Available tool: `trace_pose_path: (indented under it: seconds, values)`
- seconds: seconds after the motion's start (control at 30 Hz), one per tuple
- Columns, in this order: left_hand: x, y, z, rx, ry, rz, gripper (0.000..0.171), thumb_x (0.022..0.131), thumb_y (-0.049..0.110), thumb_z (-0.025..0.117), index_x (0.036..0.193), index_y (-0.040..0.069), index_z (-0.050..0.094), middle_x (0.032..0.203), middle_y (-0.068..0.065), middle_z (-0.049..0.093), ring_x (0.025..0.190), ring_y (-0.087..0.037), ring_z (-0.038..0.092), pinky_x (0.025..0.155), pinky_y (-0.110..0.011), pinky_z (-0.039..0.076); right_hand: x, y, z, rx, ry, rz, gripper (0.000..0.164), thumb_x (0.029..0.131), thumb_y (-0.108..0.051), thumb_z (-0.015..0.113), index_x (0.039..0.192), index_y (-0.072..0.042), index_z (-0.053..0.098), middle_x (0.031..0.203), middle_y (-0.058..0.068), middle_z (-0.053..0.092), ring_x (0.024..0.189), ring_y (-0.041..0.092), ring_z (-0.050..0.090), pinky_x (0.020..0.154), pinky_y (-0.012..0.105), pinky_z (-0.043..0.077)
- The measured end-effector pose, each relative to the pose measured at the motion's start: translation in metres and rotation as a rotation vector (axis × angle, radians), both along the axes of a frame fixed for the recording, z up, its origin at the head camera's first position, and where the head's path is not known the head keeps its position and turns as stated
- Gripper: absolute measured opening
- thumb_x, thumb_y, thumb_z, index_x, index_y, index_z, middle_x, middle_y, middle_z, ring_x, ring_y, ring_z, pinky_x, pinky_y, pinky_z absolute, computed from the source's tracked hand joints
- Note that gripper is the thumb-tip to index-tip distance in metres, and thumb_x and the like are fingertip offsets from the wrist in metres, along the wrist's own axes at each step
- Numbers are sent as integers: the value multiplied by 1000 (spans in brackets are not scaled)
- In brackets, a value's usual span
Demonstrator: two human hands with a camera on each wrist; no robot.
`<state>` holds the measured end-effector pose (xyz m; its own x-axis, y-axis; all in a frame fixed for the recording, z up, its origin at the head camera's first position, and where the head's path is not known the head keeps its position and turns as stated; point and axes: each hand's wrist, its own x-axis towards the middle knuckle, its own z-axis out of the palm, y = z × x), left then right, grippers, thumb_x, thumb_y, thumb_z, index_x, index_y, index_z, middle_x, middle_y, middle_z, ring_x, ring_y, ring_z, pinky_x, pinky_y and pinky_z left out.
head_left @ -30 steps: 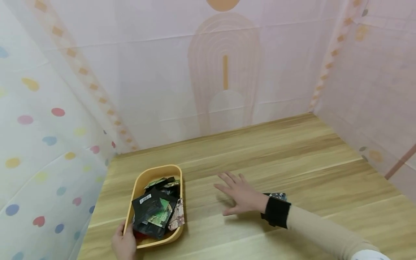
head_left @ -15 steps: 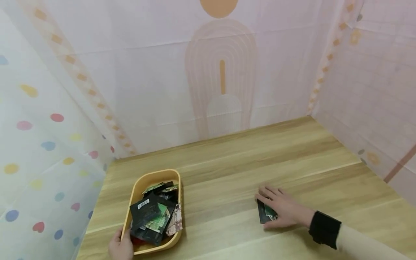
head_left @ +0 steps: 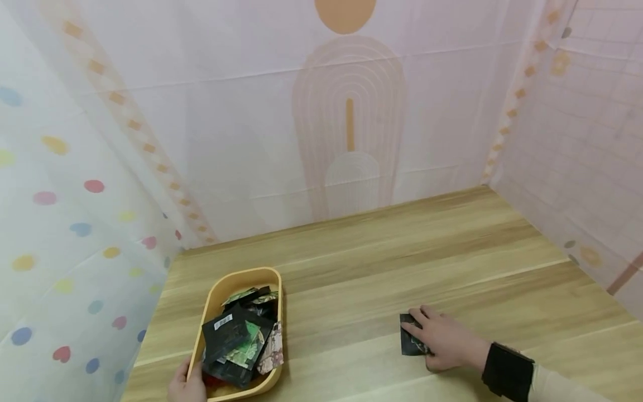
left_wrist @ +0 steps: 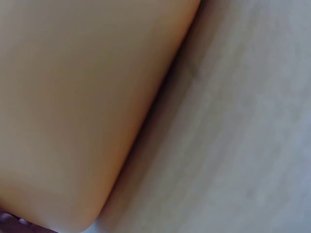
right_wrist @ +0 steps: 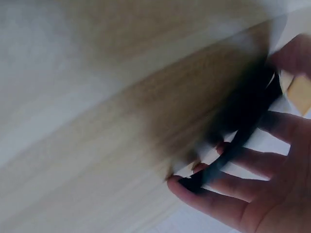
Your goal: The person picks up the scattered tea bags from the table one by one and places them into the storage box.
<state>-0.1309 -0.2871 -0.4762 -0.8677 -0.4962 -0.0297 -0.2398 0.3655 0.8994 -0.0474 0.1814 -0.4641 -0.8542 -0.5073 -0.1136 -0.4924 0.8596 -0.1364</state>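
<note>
At the lower left of the head view, my left hand (head_left: 187, 384) grips the near left rim of a yellow plastic bin (head_left: 251, 278). Several small flat packets (head_left: 226, 335), mostly black with green or pink printed parts, lie heaped in it. The left wrist view shows only the smooth outer wall (left_wrist: 82, 97) of the bin close up. To the right, my right hand (head_left: 449, 339) pinches a black flat packet (head_left: 409, 338) at the table. From the right wrist, this packet (right_wrist: 245, 116) looks bowed between thumb and curled fingertips, with some blur.
The wooden table (head_left: 341, 279) spreads between the bin and my right hand and on to the back. A pale patterned cloth (head_left: 241, 139) hangs behind it and on both sides. A black band (head_left: 508, 369) is around my right wrist.
My right hand has moved right from mid-table, come down over the black packet and drawn its fingers in on it. The left hand has stayed on the bin's rim.
</note>
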Motion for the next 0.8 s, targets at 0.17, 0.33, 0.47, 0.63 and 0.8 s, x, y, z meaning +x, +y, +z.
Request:
trace_pose_path:
  seconds: [0.17, 0.33, 0.47, 0.63, 0.8]
  values:
    - [2, -2, 4, -6, -18, 12, 34, 87, 3, 50, 115, -15, 51, 66, 22, 53, 58, 13, 39, 52, -10, 35, -10, -7, -11, -21, 172, 67, 39, 74, 2, 63, 111, -9, 56, 106, 12, 51, 85, 24, 53, 58, 29, 46]
    - [1, -1, 3, -109, -57, -25, 30, 89, 6, 50, 112, -12, 55, 83, -12, 65, 59, 13, 39, 53, -12, 35, -19, -10, -14, -176, 92, 37, 29, 69, 11, 62, 81, -16, 59, 76, -8, 48, 64, 6, 48, 54, 22, 41]
    - [1, 0, 2, -118, -31, -25, 31, 89, 5, 49, 112, -14, 55, 101, -29, 59, 62, 17, 36, 56, -10, 34, -24, -14, -12, -177, 72, 39, 26, 66, 9, 61, 74, -16, 62, 69, -10, 49, 59, 3, 48, 52, 23, 40]
    - [1, 1, 1, -123, 7, -17, 30, 88, 5, 49, 112, -13, 56, 100, -26, 61, 65, 20, 33, 60, -9, 33, -30, -26, -4, -202, 23, 14, 25, 69, 6, 61, 78, -17, 63, 71, -11, 48, 59, 2, 43, 52, 21, 37]
    - [2, 3, 4, -78, 42, -16, 28, 88, 3, 50, 110, -13, 57, 83, -3, 64, 66, 16, 37, 61, -9, 34, -49, -57, 17, -188, 68, 44, 21, 71, 1, 65, 85, -14, 62, 76, -7, 50, 61, 4, 45, 53, 20, 40]
